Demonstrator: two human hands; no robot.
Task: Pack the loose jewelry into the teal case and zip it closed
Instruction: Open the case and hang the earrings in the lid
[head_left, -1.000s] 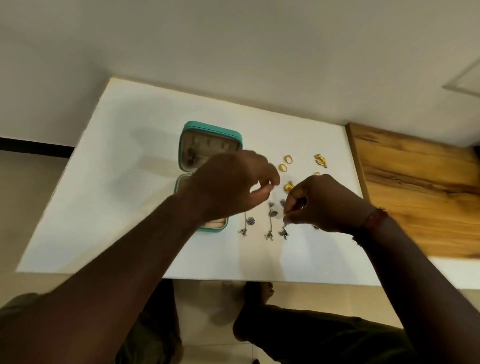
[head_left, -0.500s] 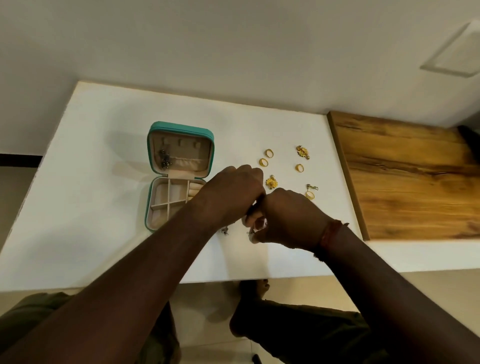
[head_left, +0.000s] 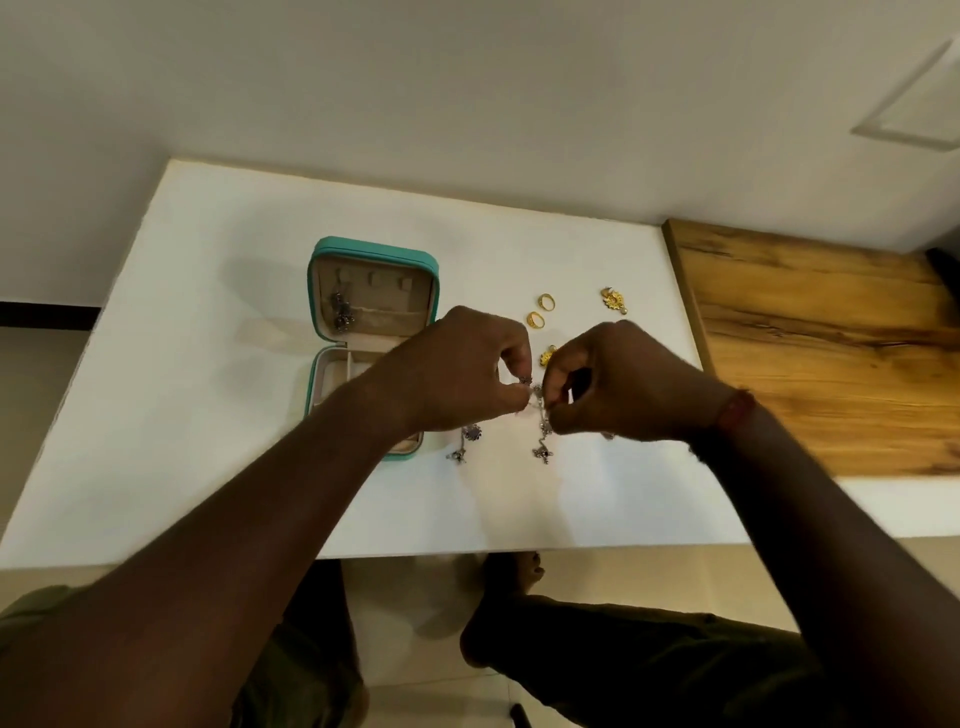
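The teal case (head_left: 374, 252) lies open on the white table (head_left: 208, 364), its lid up with a dark silver piece (head_left: 343, 312) hung inside. My left hand (head_left: 457, 369) and my right hand (head_left: 613, 384) meet just right of the case, both pinching the top of a silver dangling earring (head_left: 543, 441) that hangs down to the table. Another silver earring (head_left: 467, 441) lies below my left hand. Two gold rings (head_left: 540, 310), a gold flower piece (head_left: 614, 300) and a second gold piece (head_left: 547, 357) lie behind my hands. My left forearm hides part of the case's tray.
A wooden board (head_left: 831, 353) adjoins the table's right edge. A pale wall runs behind the table. My legs and a bare foot (head_left: 514, 577) show below the table's front edge.
My hands came together over the silver earring and lifted its top end. The view shifted, so the case and the gold pieces sit further left in the frame.
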